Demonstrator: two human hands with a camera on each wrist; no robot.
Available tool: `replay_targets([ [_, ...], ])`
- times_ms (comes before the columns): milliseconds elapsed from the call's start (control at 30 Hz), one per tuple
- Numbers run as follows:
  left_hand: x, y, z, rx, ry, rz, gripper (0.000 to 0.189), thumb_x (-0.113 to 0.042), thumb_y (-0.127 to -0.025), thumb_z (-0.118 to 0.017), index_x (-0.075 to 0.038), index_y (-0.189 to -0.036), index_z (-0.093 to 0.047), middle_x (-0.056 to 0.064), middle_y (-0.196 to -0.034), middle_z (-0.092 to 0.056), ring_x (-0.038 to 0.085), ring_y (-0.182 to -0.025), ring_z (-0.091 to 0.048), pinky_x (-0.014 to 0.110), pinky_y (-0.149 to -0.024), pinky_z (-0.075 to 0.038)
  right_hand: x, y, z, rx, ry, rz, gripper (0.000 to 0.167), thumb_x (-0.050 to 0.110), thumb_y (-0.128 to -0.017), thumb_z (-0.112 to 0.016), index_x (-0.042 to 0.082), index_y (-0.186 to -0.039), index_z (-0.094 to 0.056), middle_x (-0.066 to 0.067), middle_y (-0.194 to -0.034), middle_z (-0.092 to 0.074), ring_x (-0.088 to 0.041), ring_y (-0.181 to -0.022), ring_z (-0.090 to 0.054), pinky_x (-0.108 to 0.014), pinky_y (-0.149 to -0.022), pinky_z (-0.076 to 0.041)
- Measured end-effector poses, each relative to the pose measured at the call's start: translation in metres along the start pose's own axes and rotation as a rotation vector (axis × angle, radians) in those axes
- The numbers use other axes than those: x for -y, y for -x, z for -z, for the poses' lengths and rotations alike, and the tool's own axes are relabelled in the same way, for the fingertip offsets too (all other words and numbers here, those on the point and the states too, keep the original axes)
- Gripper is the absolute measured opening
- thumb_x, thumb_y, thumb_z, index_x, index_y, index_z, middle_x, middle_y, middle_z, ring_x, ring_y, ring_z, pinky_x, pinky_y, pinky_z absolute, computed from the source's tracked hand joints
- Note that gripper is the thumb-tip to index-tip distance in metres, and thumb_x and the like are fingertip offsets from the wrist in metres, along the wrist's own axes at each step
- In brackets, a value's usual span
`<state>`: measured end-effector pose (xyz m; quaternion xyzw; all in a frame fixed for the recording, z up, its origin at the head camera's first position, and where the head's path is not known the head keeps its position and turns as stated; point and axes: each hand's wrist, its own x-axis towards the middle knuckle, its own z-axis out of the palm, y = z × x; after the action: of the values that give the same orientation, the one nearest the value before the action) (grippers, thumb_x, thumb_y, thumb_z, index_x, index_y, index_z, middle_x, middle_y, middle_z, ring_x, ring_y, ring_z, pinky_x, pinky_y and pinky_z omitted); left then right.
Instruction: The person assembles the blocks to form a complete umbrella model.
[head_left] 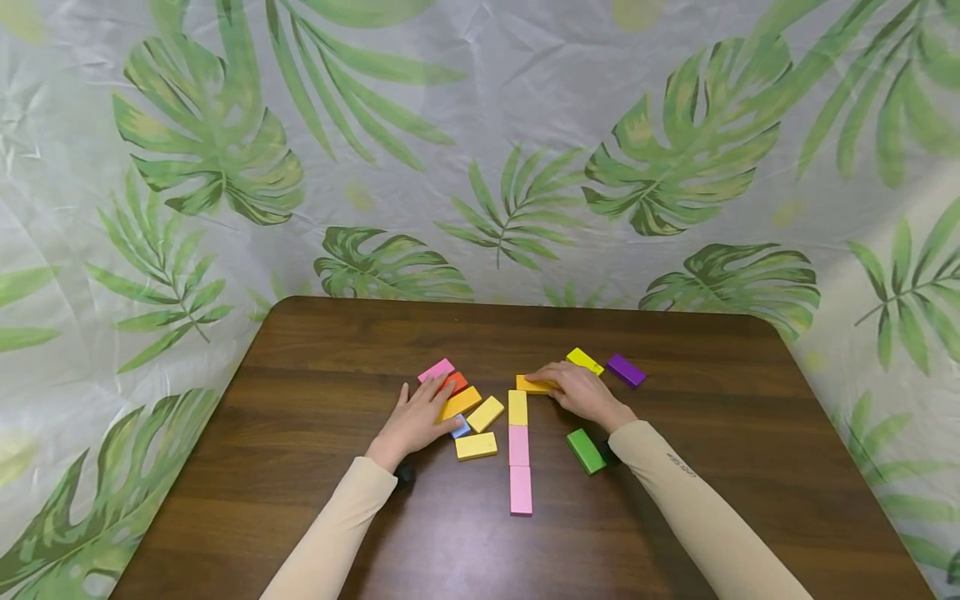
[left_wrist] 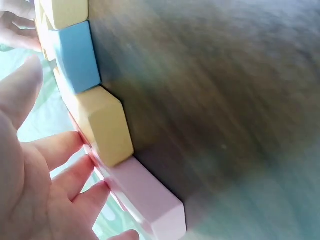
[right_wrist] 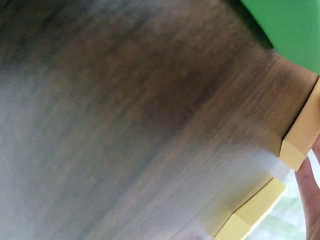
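My left hand (head_left: 420,421) spreads over a cluster at the left, its fingers touching a red block (head_left: 454,383) beside a pink block (head_left: 436,370). Under and near it lie an orange block (head_left: 460,403) and a blue block (head_left: 461,427), the thumb at the blue one. My right hand (head_left: 585,392) holds another orange block (head_left: 531,384), fingers over it and thumb low at its near side. That block lies crosswise at the far end of a column: a yellow block (head_left: 517,408), then two pink blocks (head_left: 519,446). The right wrist view shows the orange block (right_wrist: 302,127) at its edge.
Two pale yellow blocks (head_left: 476,446) lie between the left hand and the column. Beyond the right hand are a bright yellow block (head_left: 584,361) and a purple block (head_left: 626,371); a green block (head_left: 586,451) lies nearer. A leaf-patterned curtain (head_left: 510,167) hangs behind the brown table (head_left: 300,500).
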<state>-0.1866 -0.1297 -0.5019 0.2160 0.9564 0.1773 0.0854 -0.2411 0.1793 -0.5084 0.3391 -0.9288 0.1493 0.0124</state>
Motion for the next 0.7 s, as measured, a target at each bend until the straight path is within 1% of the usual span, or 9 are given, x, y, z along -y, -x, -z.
replay_targets([
  [300,0.010,0.014,0.000,-0.035,-0.009,0.027,0.072,-0.045,-0.093,-0.058,-0.003,-0.147,-0.036,0.015,-0.154,-0.026,0.034,-0.141,-0.022,0.064,-0.108,-0.008,0.000,0.001,0.000,0.006,-0.002,-0.016,0.042,-0.001,-0.086,-0.065,0.014,-0.125,-0.066,-0.007,-0.117,-0.064,-0.028,-0.108,-0.059,-0.046,-0.093,-0.046],
  [433,0.015,0.020,0.001,-0.033,-0.015,0.051,0.072,-0.045,-0.093,-0.058,-0.003,-0.147,-0.035,0.015,-0.154,-0.025,0.034,-0.141,-0.020,0.064,-0.108,-0.008,0.001,0.001,0.000,0.007,-0.010,-0.019,0.042,-0.001,-0.087,-0.065,0.015,-0.125,-0.066,-0.006,-0.118,-0.064,-0.027,-0.109,-0.059,-0.046,-0.093,-0.046],
  [567,0.018,0.024,0.002,-0.033,-0.001,0.064,0.073,-0.045,-0.093,-0.059,-0.003,-0.148,-0.035,0.015,-0.155,-0.024,0.034,-0.141,-0.020,0.064,-0.107,-0.006,0.001,0.001,0.000,0.008,-0.014,-0.023,0.041,-0.001,-0.087,-0.065,0.015,-0.125,-0.066,-0.006,-0.118,-0.064,-0.027,-0.109,-0.059,-0.046,-0.093,-0.046],
  [633,0.018,0.025,0.002,-0.045,0.009,0.054,0.072,-0.043,-0.092,-0.060,-0.004,-0.148,-0.035,0.015,-0.155,-0.024,0.035,-0.141,-0.021,0.065,-0.107,-0.005,0.000,0.001,0.000,0.009,-0.013,-0.025,0.041,-0.001,-0.087,-0.064,0.015,-0.125,-0.065,-0.006,-0.118,-0.064,-0.027,-0.109,-0.059,-0.046,-0.093,-0.046],
  [700,0.018,0.024,0.002,-0.073,0.013,0.021,0.068,-0.040,-0.093,-0.061,-0.006,-0.147,-0.038,0.015,-0.154,-0.026,0.034,-0.140,-0.023,0.066,-0.106,-0.007,0.001,0.001,0.000,0.011,-0.012,-0.027,0.041,-0.001,-0.087,-0.064,0.015,-0.126,-0.065,-0.006,-0.118,-0.064,-0.027,-0.110,-0.059,-0.046,-0.094,-0.045],
])
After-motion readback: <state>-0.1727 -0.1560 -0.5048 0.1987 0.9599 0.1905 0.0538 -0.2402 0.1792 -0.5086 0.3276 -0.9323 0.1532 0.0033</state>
